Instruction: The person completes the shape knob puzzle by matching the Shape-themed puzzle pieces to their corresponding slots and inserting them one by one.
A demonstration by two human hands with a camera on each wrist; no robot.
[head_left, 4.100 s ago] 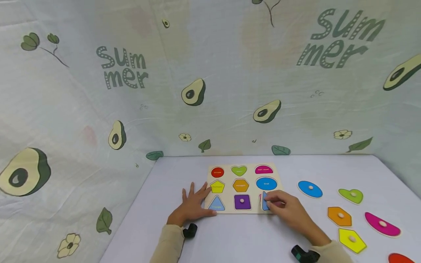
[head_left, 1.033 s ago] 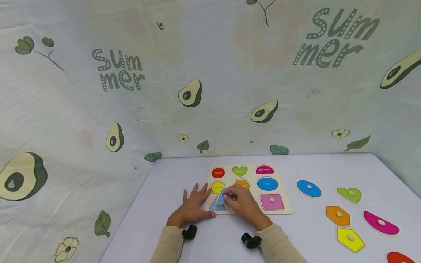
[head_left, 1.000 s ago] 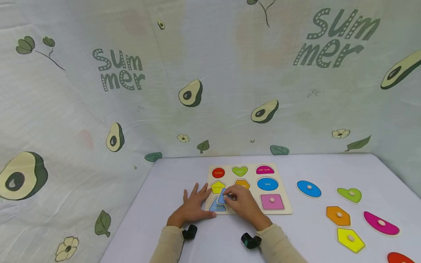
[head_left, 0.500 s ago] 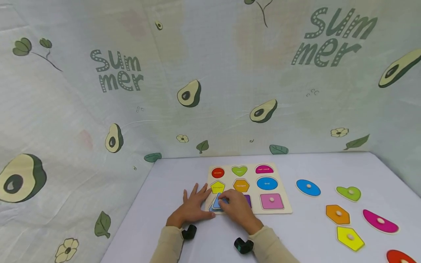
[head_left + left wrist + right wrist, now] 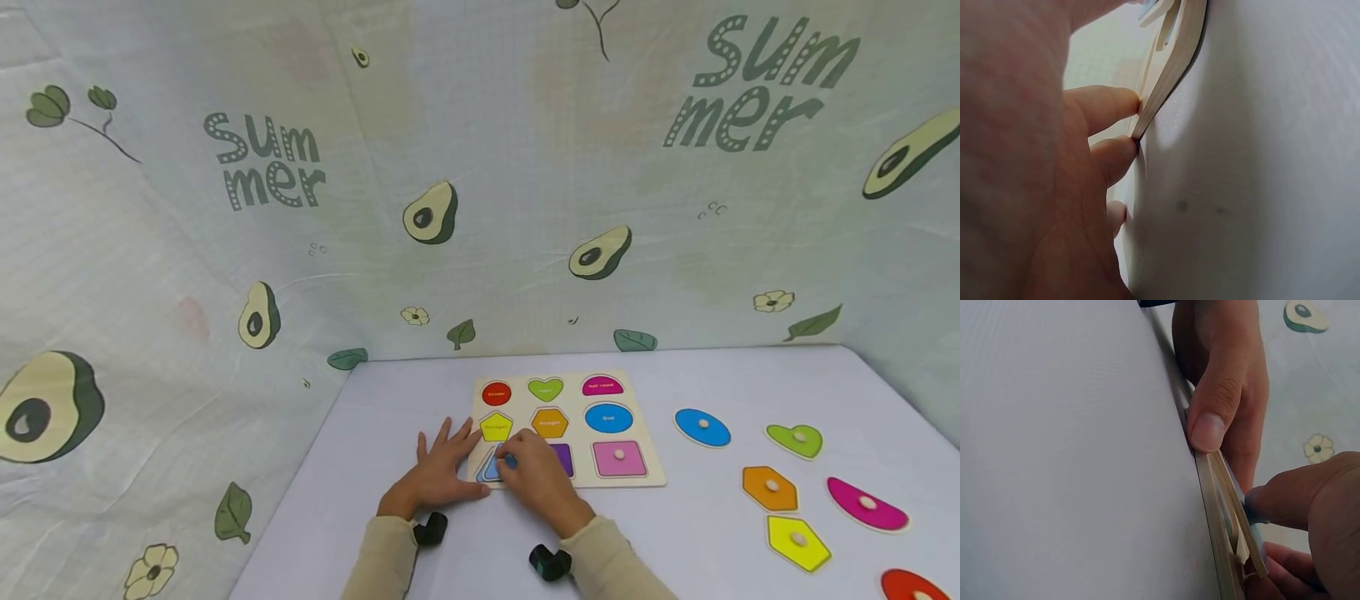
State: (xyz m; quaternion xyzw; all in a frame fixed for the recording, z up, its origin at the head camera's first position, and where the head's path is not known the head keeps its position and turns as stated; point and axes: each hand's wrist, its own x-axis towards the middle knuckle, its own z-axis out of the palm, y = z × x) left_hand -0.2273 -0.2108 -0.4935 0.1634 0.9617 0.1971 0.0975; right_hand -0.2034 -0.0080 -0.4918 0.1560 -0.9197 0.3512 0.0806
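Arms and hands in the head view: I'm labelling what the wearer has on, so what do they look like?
Both arms wear long, light beige sleeves: left sleeve, right sleeve. A small black device sits at each wrist, the left wrist device and the right wrist device. The left hand and right hand are bare: no gloves, and no rings that I can make out.

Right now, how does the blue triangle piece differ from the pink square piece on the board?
The blue triangle piece is pinched by the right hand at the board's near-left corner and stands tilted in the right wrist view; the pink square piece lies flat in its slot at the near-right, untouched, its knob showing. Both sit in the near row.
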